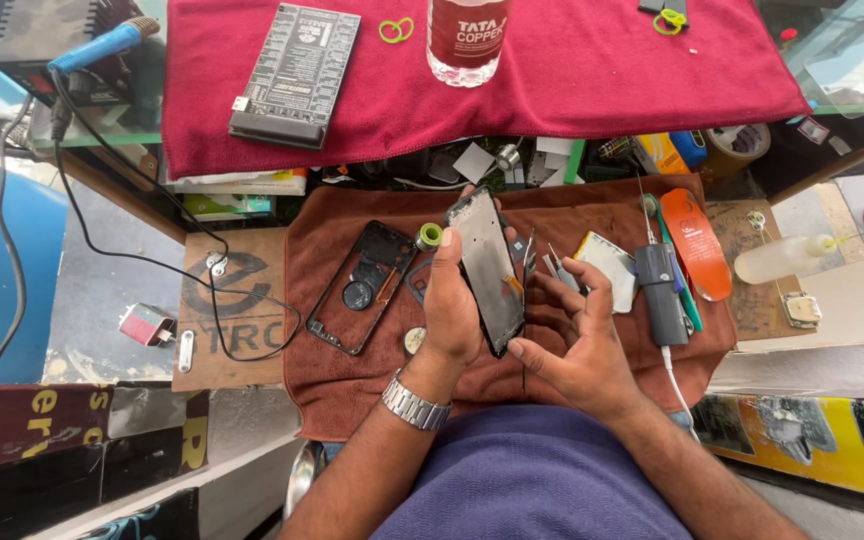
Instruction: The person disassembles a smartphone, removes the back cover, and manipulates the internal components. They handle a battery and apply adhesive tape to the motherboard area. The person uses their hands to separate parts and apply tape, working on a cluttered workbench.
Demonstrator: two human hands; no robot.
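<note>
Over a brown cloth point(352, 390) on the cluttered tabletop, a thin, stiff, seemingly fragile phone screen point(489, 268) is gripped by its edges in the left hand point(452, 305), while the right hand point(577, 335) is held open beside it.

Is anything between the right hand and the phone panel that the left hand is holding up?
Nothing visible. The left hand grips the slim black phone panel above the brown cloth. The right hand is open just beside its right edge, with only a small gap of air between them.
</note>
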